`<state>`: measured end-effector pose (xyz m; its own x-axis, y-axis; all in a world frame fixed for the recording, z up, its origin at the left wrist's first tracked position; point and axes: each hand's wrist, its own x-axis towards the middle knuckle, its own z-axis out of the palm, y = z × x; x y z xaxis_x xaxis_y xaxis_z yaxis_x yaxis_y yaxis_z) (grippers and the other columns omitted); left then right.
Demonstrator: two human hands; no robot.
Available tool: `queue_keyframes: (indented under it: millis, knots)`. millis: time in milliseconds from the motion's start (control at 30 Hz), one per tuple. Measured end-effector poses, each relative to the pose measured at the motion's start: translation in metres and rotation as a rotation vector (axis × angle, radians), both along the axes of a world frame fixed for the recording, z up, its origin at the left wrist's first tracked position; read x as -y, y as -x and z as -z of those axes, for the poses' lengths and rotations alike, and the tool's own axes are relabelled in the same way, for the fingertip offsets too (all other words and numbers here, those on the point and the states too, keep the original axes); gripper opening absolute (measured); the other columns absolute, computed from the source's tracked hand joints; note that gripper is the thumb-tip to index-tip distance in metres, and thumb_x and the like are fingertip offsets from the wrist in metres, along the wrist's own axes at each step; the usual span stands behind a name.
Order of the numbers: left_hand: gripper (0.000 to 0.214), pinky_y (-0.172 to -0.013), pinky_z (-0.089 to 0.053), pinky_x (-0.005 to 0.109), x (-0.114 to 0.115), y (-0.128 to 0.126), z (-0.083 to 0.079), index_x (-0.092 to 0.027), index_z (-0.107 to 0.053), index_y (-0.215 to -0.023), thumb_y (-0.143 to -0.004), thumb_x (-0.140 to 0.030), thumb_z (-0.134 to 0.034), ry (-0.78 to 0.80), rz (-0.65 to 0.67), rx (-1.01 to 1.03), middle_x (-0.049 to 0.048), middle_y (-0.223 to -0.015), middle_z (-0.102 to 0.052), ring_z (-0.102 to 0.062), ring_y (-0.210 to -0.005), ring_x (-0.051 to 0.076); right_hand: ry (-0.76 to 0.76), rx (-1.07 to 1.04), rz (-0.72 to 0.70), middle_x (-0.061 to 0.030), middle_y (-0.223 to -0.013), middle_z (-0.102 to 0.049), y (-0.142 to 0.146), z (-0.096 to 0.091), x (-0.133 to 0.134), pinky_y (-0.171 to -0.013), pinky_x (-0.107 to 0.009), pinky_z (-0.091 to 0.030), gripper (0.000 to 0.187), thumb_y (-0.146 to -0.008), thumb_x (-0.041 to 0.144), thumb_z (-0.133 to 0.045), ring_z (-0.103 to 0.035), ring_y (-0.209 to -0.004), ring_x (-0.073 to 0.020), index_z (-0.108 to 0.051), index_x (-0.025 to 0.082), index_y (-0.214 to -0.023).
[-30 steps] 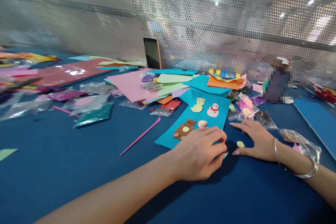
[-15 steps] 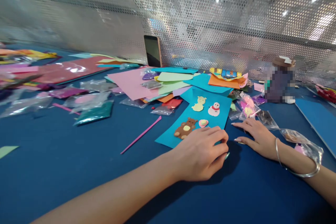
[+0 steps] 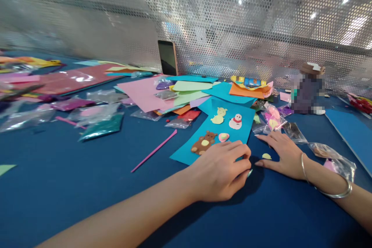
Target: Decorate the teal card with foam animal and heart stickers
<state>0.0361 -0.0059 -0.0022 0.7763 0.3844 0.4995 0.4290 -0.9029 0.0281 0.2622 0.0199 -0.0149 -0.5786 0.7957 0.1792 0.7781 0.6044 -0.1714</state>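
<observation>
My left hand [image 3: 223, 172] rests with curled fingers over the lower right part of a blue paper sheet [image 3: 186, 151]; whatever its fingertips may hold is hidden. Stuck or lying on that sheet are a brown bear [image 3: 200, 145], a pale yellow animal figure [image 3: 218, 117], a white snowman [image 3: 235, 121] with a red scarf, and a small pink and yellow piece [image 3: 223, 137]. My right hand [image 3: 283, 155], wearing bangles, lies on the table with thumb and forefinger apart. Between them sits a small pale yellow piece [image 3: 266, 156] on the table.
A pink stick [image 3: 154, 151] lies left of the sheet. Coloured papers [image 3: 142, 93] and clear packets [image 3: 100, 127] spread behind and left. More packets [image 3: 295, 131] lie beyond my right hand. A phone [image 3: 167, 58] leans against the perforated metal panel [image 3: 116, 19].
The small pale yellow piece now shows on the table between my right thumb and forefinger, where it was not visible before. My left hand has hardly moved.
</observation>
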Motion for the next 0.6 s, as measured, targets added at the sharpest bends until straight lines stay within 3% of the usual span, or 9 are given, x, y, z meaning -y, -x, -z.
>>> queue_keyframes:
  millis: [100, 267, 467, 600]
  knots:
    - [0.020, -0.063, -0.045, 0.029, 0.000, 0.000, 0.000, -0.014, -0.060, -0.077, -0.085, -0.018, -0.042, 0.002, 0.003, 0.004, 0.0062, -0.086, -0.057, -0.053, -0.073, 0.016, 0.002, 0.003, -0.020, -0.0124, -0.102, -0.055, -0.001, 0.002, -0.001, -0.084, -0.045, -0.041, 0.050, -0.089, 0.048, -0.039, -0.050, -0.095, -0.0256, -0.047, 0.015, -0.125]
    - [0.020, -0.064, -0.045, 0.028, 0.000, 0.000, 0.001, -0.014, -0.060, -0.077, -0.085, -0.018, -0.043, 0.008, -0.001, 0.001, 0.0058, -0.086, -0.057, -0.053, -0.074, 0.016, 0.013, -0.065, -0.067, -0.0109, -0.098, -0.053, -0.005, 0.003, -0.005, -0.085, -0.044, -0.041, 0.040, -0.092, 0.037, -0.035, -0.049, -0.093, -0.0234, -0.047, 0.016, -0.123]
    - [0.019, -0.061, -0.044, 0.029, -0.002, -0.001, 0.002, -0.013, -0.061, -0.077, -0.084, -0.018, -0.043, 0.005, 0.010, 0.009, 0.0058, -0.086, -0.058, -0.053, -0.073, 0.016, 0.227, -0.145, -0.170, -0.0061, -0.090, -0.053, -0.014, -0.005, -0.014, -0.079, -0.041, -0.043, 0.040, -0.089, 0.037, -0.044, -0.051, -0.084, -0.0198, -0.044, 0.022, -0.127]
    - [0.021, -0.062, -0.044, 0.029, -0.001, -0.001, 0.002, -0.014, -0.061, -0.077, -0.085, -0.019, -0.042, 0.004, 0.013, 0.001, 0.0058, -0.087, -0.058, -0.054, -0.074, 0.016, 0.258, -0.145, -0.177, -0.0058, -0.091, -0.053, -0.016, -0.008, -0.016, -0.081, -0.042, -0.043, 0.044, -0.088, 0.040, -0.047, -0.051, -0.085, -0.0197, -0.042, 0.025, -0.128]
